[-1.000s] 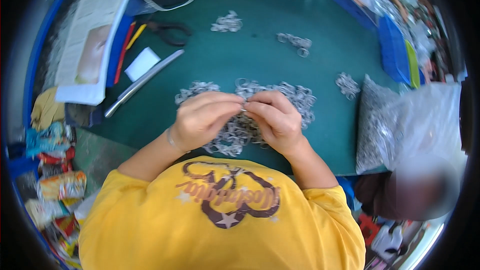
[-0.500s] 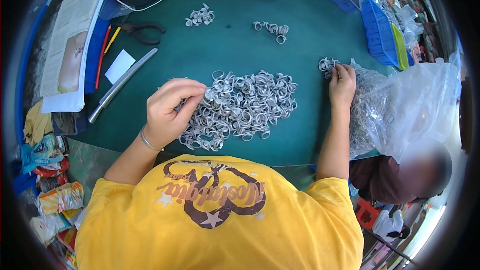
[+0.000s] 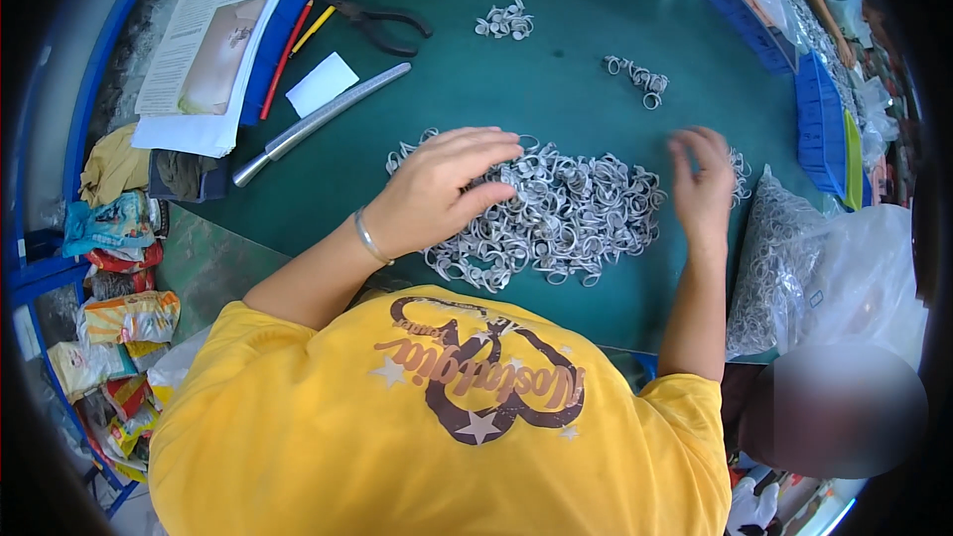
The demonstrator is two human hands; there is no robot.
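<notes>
A broad pile of grey metal rings lies on the green table in front of me. My left hand, a bangle on its wrist, is over the pile's left part; its thumb and fingers are apart, with no ring visible between them. Just right of the pile is my right hand, slightly blurred, thumb and bent fingers spread and nothing visible in them. Partly hidden behind it sits a small cluster of rings. Farther off are two more small groups, one ring cluster and one short row of rings.
A clear bag full of rings stands at the right edge, near another person. To the left lie a tapered metal rod, a white paper, pliers, pencils and a magazine. Blue trays line the far right.
The view has shifted, so the table appears farther right. My right hand has left the small ring cluster and moved toward the pile. My left thumb and fingers, pinched together before, have parted.
</notes>
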